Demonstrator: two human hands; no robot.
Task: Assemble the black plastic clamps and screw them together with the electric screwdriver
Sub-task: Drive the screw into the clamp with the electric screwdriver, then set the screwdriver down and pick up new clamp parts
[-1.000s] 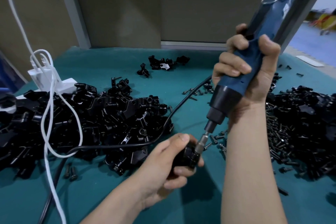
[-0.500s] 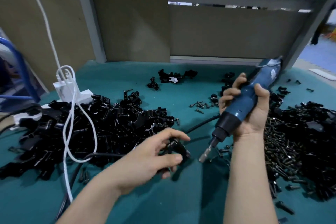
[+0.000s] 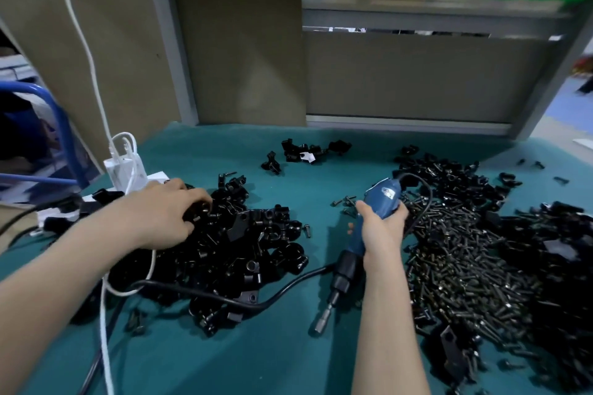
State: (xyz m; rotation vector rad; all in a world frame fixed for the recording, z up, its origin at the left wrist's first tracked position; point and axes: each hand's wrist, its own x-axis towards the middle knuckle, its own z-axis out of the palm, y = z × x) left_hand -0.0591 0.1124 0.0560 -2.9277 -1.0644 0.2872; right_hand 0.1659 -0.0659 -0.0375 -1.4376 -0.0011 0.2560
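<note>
Drive cycle finished, by the look of it. Had the screwdriver (image 3: 353, 253) bit on a clamp a second ago; now lowered to mid-desk (image 3: 256, 362), bit pointing near, on or just off the cloth (can't tell which). Still grasped by the right grip (image 3: 382, 228), wrapped round the blue body.

Moved the left grip (image 3: 163, 212) out to the far-left top of the clamps (image 3: 250, 250) pile, fingers curled into it. Can't tell if pinching a piece or just let one go (dark, blurred). Nothing held between the hands any more.

Reads as: screwed unit dropped on the heap, next one being fetched. Needs fresh parts plus one of the screws (image 3: 465, 282), heaped right, before driving again. Worth watching the black cord (image 3: 279, 297) lying across the near edge of the pile.
</note>
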